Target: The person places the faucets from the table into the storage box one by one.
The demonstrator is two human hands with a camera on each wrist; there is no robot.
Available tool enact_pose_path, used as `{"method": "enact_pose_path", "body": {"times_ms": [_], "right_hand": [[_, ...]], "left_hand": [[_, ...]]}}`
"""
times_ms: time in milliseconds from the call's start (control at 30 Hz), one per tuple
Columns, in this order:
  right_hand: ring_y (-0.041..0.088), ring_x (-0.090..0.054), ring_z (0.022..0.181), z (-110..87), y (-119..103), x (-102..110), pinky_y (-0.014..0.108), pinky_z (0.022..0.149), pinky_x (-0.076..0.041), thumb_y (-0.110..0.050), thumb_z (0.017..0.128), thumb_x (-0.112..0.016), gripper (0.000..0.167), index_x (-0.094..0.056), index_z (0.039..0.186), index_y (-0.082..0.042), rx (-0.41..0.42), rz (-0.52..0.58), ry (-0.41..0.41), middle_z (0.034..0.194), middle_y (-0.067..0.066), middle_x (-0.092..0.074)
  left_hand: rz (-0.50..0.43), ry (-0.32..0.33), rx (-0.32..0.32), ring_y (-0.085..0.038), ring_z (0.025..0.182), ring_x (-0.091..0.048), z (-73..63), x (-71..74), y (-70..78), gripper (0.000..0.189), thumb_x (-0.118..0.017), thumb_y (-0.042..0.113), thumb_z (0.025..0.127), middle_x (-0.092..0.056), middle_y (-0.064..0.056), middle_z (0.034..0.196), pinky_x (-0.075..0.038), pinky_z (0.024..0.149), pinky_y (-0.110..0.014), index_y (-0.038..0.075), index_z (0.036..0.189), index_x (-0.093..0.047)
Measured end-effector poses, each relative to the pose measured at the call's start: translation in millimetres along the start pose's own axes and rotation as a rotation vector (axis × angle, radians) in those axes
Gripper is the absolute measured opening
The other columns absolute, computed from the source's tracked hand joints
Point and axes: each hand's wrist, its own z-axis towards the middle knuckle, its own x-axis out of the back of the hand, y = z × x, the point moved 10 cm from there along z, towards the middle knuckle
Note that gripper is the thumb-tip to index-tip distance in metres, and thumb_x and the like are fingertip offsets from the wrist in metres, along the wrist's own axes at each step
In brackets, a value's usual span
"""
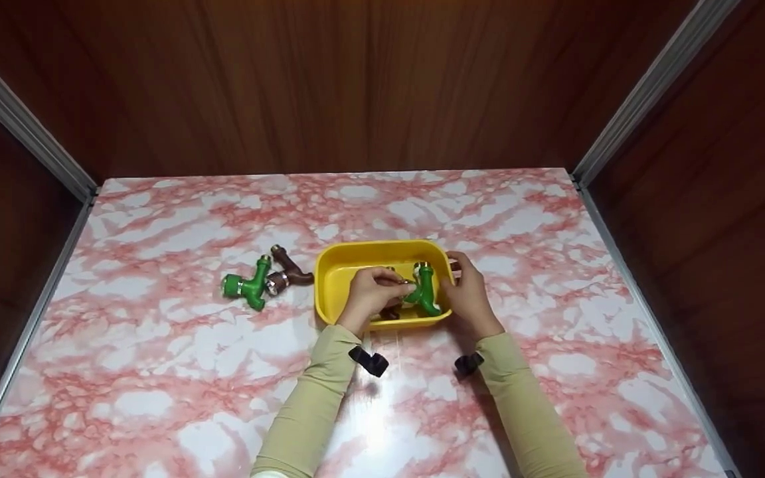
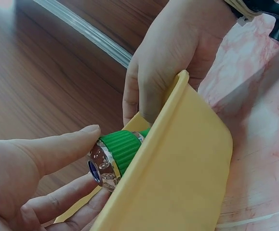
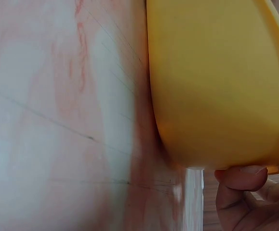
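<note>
Where the hands meet, head view: the left hand (image 1: 370, 292) pinches the knob end of the held green tap (image 1: 426, 289), which lies in the yellow tub (image 1: 336, 292); the right hand (image 1: 467, 289) curls round the tub's right end, gripping it.
Tub, head view: smooth, plastic-looking, an oblong with rounded corners and a lipped rim; a half-hidden brown tap (image 1: 392, 313) lies beneath the left hand.
Loose taps, head view: a loose green tap (image 1: 253, 285) and a loose brown tap (image 1: 293, 269), glossy, with metallic ends, lie close together left of the tub, the brown spout just beside its wall.
Edges and room, head view: the red-and-white marbled tabletop (image 1: 157, 332) runs well beyond the right hand to a grey metal rail (image 1: 661, 53), and behind the tub to a wood-grained panel (image 1: 356, 86).
Knob, left wrist view: ribbed green, with a shiny faceted cap (image 2: 100, 166); the left thumb lies nearly straight against it, fingers bent below, partly hidden by the tub wall. Beyond, the right hand straddles the rim.
Wall, right wrist view: smooth yellow, curving down to the tabletop, whose surface shows fine dark lines. One right fingertip presses its edge; the other fingers are too cropped to tell.
</note>
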Motion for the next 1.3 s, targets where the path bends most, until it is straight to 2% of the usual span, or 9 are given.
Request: {"method": "enact_pose_path", "body": {"times_ms": [333, 633, 933, 967, 1067, 1200, 1300], "right_hand": [[0.030, -0.060, 0.081, -0.5, -2.5, 2.3, 0.039, 0.073, -0.053, 0.002, 0.089, -0.059, 0.042, -0.051, 0.129, -0.005, 0.036, -0.006, 0.031, 0.106, 0.018, -0.059], [0.030, -0.059, 0.087, -0.4, -3.3, 2.2, 0.039, 0.074, -0.053, 0.002, 0.090, -0.059, 0.041, -0.050, 0.130, -0.004, 0.046, -0.016, 0.030, 0.106, 0.018, -0.058], [0.030, -0.059, 0.088, 0.2, -2.5, 1.9, 0.039, 0.074, -0.053, 0.002, 0.090, -0.058, 0.041, -0.050, 0.130, -0.003, 0.039, -0.010, 0.029, 0.106, 0.019, -0.058], [0.030, -0.059, 0.088, 0.2, -2.5, 2.0, 0.039, 0.074, -0.053, 0.002, 0.090, -0.059, 0.041, -0.051, 0.130, -0.003, 0.038, -0.009, 0.030, 0.106, 0.019, -0.058], [0.031, -0.059, 0.087, 0.4, -2.3, 2.1, 0.039, 0.074, -0.052, 0.002, 0.090, -0.059, 0.041, -0.051, 0.130, -0.003, 0.036, -0.007, 0.030, 0.106, 0.019, -0.058], [0.030, -0.059, 0.083, 0.3, -3.2, 2.3, 0.039, 0.074, -0.052, 0.004, 0.088, -0.059, 0.042, -0.051, 0.129, -0.003, 0.049, -0.020, 0.033, 0.106, 0.019, -0.058], [0.030, -0.059, 0.080, -0.2, -4.5, 2.5, 0.039, 0.073, -0.052, 0.005, 0.087, -0.059, 0.042, -0.051, 0.128, -0.002, 0.062, -0.032, 0.036, 0.105, 0.020, -0.059]], "left_hand": [[0.067, -0.004, -0.039, -0.017, 0.072, -0.063, -1.7, 1.5, 3.9, 0.031, -0.087, 0.013, 0.070, -0.068, -0.011, 0.086, -0.056, 0.063, -0.028, -0.001, 0.091, -0.071], [0.087, -0.003, -0.051, -0.017, 0.077, -0.064, -2.4, 0.7, 6.2, 0.029, -0.086, 0.010, 0.070, -0.068, -0.011, 0.088, -0.055, 0.065, -0.026, -0.001, 0.092, -0.070], [0.130, -0.002, -0.095, -0.016, 0.079, -0.063, -5.1, 1.6, 10.5, 0.028, -0.084, 0.009, 0.072, -0.069, -0.012, 0.089, -0.055, 0.069, -0.025, -0.003, 0.093, -0.070], [0.123, -0.006, -0.095, -0.016, 0.078, -0.063, -9.0, 1.6, 14.8, 0.028, -0.083, 0.007, 0.073, -0.068, -0.014, 0.090, -0.056, 0.070, -0.027, -0.005, 0.094, -0.070], [0.061, -0.020, -0.072, -0.016, 0.076, -0.063, -10.1, 2.1, 13.6, 0.029, -0.082, 0.005, 0.074, -0.067, -0.014, 0.090, -0.057, 0.070, -0.028, -0.007, 0.096, -0.069], [-0.058, -0.049, -0.011, -0.025, 0.078, -0.067, -7.0, 1.7, 5.6, 0.032, -0.079, 0.003, 0.077, -0.064, -0.014, 0.090, -0.059, 0.072, -0.033, -0.011, 0.102, -0.065], [-0.099, -0.060, 0.015, -0.030, 0.082, -0.068, -8.1, 2.7, 4.2, 0.031, -0.076, 0.003, 0.080, -0.064, -0.013, 0.090, -0.058, 0.075, -0.036, -0.012, 0.104, -0.064]]}}
